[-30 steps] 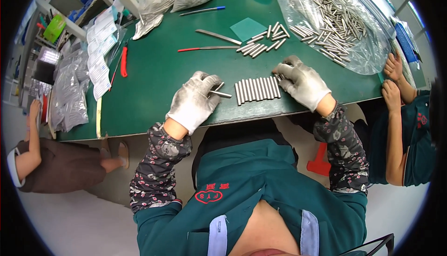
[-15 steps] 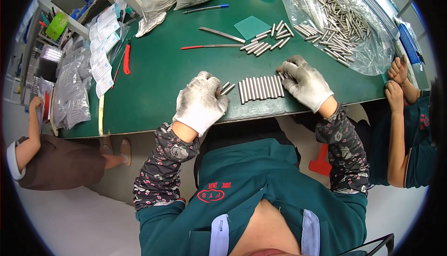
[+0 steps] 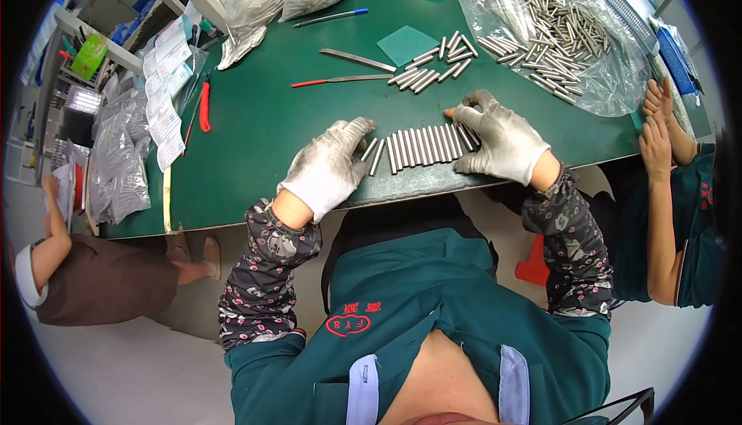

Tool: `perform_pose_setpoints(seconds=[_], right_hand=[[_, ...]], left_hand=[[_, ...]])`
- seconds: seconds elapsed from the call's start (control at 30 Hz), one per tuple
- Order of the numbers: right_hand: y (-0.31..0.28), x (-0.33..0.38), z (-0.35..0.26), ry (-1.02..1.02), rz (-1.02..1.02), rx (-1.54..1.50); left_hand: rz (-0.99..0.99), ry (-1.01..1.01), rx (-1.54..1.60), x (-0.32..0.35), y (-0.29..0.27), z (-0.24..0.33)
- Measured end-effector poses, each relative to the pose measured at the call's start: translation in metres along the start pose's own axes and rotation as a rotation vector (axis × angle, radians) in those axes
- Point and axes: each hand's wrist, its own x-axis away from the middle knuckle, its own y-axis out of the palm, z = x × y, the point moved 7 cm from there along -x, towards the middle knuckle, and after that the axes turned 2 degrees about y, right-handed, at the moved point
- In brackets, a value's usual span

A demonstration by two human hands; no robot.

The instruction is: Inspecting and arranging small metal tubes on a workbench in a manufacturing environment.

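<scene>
A row of short steel pins lies side by side near the front edge of the green table. My left hand, in a soiled white glove, rests left of the row with finger and thumb apart. Two pins lie slightly tilted between that hand and the row. At the row's right end my gloved right hand spreads its thumb and forefinger around the last few pins, which lean at an angle. The right palm side is partly hidden.
Behind the row lie a loose cluster of pins, a green square sheet, tweezers, a red-handled file and a pen. A plastic bag of pins stands far right. Co-workers' hands are at the right edge.
The two pins by my left hand now lie on the table, with its fingers opened away. My right hand has shifted slightly left, and its pins now adjoin the row. The view has shifted a little.
</scene>
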Motion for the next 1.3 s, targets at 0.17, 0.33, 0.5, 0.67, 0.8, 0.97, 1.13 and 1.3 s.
perform_pose_setpoints(seconds=[0.17, 0.33, 0.5, 0.67, 0.8, 0.97, 1.13, 1.3], right_hand=[[0.005, 0.0, 0.006, -0.015, 0.041, 0.011], [0.005, 0.001, 0.006, -0.006, 0.029, -0.048], [0.008, -0.002, 0.001, -0.062, 0.016, -0.079], [0.001, 0.003, 0.006, -0.062, -0.033, -0.091], [0.009, -0.004, 0.002, -0.105, -0.038, -0.055], [0.007, -0.002, -0.01, -0.083, -0.021, -0.007], [0.009, -0.004, -0.02, 0.023, -0.03, 0.053], [0.002, 0.0, -0.031, 0.052, 0.018, 0.097]], left_hand=[[0.026, 0.039, -0.226, -0.004, -0.001, 0.0], [0.122, 0.158, -0.309, -0.005, -0.009, -0.001], [0.142, 0.4, -0.084, -0.005, 0.001, 0.018], [0.005, 0.12, 0.087, -0.006, -0.006, 0.004], [-0.084, 0.181, -0.158, -0.008, 0.006, 0.019], [-0.128, 0.152, -0.039, -0.011, 0.014, 0.02], [-0.084, 0.182, -0.044, -0.012, 0.011, 0.021], [-0.037, 0.215, -0.027, -0.012, 0.007, 0.022]])
